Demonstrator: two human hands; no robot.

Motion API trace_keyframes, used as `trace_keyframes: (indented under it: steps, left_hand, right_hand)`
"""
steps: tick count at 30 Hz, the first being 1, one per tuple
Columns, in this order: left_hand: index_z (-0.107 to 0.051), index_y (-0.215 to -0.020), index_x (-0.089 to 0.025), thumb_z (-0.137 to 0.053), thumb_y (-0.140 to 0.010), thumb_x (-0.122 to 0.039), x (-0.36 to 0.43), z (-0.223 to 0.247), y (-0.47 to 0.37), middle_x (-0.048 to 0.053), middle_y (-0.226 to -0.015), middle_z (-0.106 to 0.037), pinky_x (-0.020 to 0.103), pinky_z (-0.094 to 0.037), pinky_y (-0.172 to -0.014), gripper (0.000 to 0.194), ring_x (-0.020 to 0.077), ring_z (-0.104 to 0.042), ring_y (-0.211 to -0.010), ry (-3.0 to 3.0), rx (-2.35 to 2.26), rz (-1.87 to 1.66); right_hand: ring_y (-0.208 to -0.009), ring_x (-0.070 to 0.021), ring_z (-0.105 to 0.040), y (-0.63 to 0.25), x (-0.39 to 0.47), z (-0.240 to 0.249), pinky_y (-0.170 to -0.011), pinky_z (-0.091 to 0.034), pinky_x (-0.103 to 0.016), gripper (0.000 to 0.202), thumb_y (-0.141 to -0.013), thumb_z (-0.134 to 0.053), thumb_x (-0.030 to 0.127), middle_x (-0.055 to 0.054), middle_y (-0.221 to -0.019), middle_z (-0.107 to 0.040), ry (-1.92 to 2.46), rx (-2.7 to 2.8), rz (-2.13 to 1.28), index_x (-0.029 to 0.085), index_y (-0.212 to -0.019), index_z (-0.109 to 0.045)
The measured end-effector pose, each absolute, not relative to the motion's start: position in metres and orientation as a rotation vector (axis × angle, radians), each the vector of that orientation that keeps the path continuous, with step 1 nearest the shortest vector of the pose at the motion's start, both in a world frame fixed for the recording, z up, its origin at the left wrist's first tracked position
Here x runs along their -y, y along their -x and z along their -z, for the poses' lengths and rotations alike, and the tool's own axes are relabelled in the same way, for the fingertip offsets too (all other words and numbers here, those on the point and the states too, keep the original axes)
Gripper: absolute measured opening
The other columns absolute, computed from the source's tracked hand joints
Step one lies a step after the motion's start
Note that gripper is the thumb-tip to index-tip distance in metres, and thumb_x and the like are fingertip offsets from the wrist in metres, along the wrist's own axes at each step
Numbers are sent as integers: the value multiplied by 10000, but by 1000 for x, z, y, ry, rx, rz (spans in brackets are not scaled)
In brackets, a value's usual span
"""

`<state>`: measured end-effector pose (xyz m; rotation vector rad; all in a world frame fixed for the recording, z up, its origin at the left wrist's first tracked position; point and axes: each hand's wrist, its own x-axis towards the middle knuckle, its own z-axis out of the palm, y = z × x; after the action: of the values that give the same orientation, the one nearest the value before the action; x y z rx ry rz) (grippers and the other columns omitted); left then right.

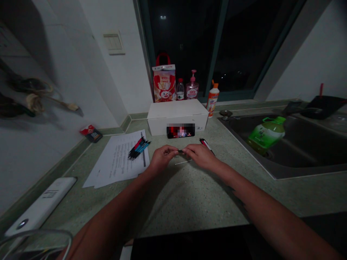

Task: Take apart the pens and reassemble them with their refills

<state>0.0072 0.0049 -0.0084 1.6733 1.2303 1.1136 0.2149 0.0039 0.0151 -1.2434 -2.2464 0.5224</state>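
Observation:
My left hand [163, 156] and my right hand [201, 155] meet above the counter, fingertips pinched on a short black pen part [180, 151] between them. Most of that piece is hidden by the fingers. Just below lies a thin, pale pen refill [183, 162] on the counter. Beside my right hand is a red, white and black pen [206, 145], partly covered by the hand. To the left of my left hand, a bunch of blue, red and black pens [139, 148] rests on printed sheets of paper [114, 162].
A phone [180, 131] with a lit screen leans against a white box [177, 108]. Bottles and a red bag [164, 85] stand behind it. The sink [306, 151] on the right holds a green jug [267, 134]. A long white device [43, 206] lies at left.

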Motion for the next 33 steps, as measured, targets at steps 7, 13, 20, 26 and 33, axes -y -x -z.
trace_keyframes:
  steps: [7, 13, 20, 26, 33]
  left_hand:
    - [-737, -834, -189, -697, -806, -212, 3, 6, -10, 32, -823, -730, 288, -490, -774, 54, 167, -639, -806, -2148, -1181, -790]
    - [-746, -844, -208, -689, -798, -146, 7, 8, -10, 21, -842, -726, 288, -456, -805, 95, 178, -621, -859, -2397, -1049, -532]
    - [-720, -909, -185, -662, -846, -215, -5, 15, -4, 52, -896, -699, 342, -458, -855, 90, 212, -603, -913, -2400, -1424, -743]
    - [-722, -835, -190, -594, -870, -185, -9, 12, -6, 71, -895, -697, 382, -450, -876, 133, 238, -584, -925, -2504, -1488, -552]
    - [-724, -812, -186, -575, -872, -187, -6, 3, -2, 93, -877, -690, 385, -451, -833, 160, 257, -585, -901, -2504, -1516, -484]
  right_hand:
    - [-814, -161, -632, -220, -5, -15, -708, -401, -254, 157, -923, -585, 281, -42, -904, -717, 1318, 2355, -445, 196, -913, -717]
    - [-830, -166, -625, -217, 0, -9, -661, -350, -260, 117, -875, -575, 219, -36, -933, -684, 1385, 2600, -267, 206, -870, -691]
    - [-812, -180, -635, -217, 0, -9, -647, -346, -272, 178, -916, -507, 253, -68, -952, -694, 1465, 2678, -143, 189, -894, -671]
    - [-835, -207, -659, -218, 0, -11, -664, -383, -278, 175, -904, -523, 249, -94, -967, -711, 1483, 2677, -153, 182, -891, -684]
    - [-836, -233, -677, -222, -3, -12, -656, -415, -296, 184, -901, -523, 233, -111, -975, -720, 1548, 2647, -133, 172, -904, -696]
